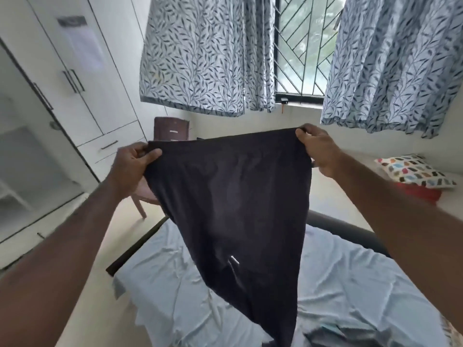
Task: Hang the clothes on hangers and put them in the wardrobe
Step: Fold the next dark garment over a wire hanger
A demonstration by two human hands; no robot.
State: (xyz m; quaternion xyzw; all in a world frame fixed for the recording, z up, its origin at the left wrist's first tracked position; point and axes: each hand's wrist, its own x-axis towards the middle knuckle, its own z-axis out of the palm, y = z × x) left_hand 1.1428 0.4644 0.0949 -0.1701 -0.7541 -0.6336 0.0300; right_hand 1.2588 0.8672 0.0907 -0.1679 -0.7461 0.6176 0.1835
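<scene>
I hold a pair of black trousers (233,209) up in the air over the bed, stretched by the waistband. My left hand (132,161) grips the left end of the waistband. My right hand (318,149) grips the right end. The trouser legs hang down toward the light blue bedsheet (190,296). A white wardrobe (75,78) with dark handles stands at the left, its nearest door (27,151) swung open. No hanger is in view.
A brown chair (170,132) stands by the wardrobe under leaf-patterned curtains (198,58). A barred window (303,46) is behind. A patterned pillow (413,171) lies on a red item at the right. More grey clothing (328,334) lies on the bed's near edge.
</scene>
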